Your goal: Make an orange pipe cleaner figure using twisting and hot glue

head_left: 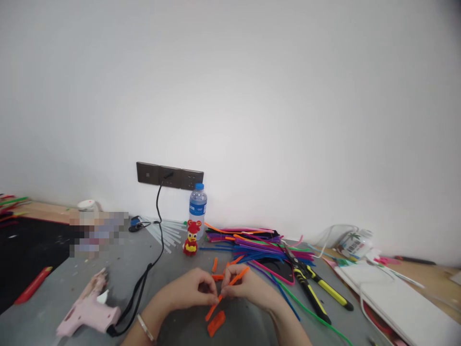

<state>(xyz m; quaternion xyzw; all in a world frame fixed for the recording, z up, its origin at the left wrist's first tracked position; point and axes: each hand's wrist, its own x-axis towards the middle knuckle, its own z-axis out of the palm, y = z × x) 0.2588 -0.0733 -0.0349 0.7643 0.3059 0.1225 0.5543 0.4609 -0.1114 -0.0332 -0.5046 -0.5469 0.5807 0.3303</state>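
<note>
Pinched between the closed fingers of the left hand (pixel 197 287) and right hand (pixel 244 291) at the near middle of the desk (pixel 247 332), the orange pipe cleaner (pixel 238 276) could kink or slip loose if the two grips pull unevenly.

Left hand (pixel 198 288) — bare, with slender fingers; left forearm (pixel 163 302) likewise bare. One slim, curved, off-white bracelet (pixel 145 328), a narrow band, material indistinct, encircling that forearm near the wrist. Right hand (pixel 248 290) — bare, narrow-fingered; right forearm (pixel 284 317) uncovered as far as visible.
</note>
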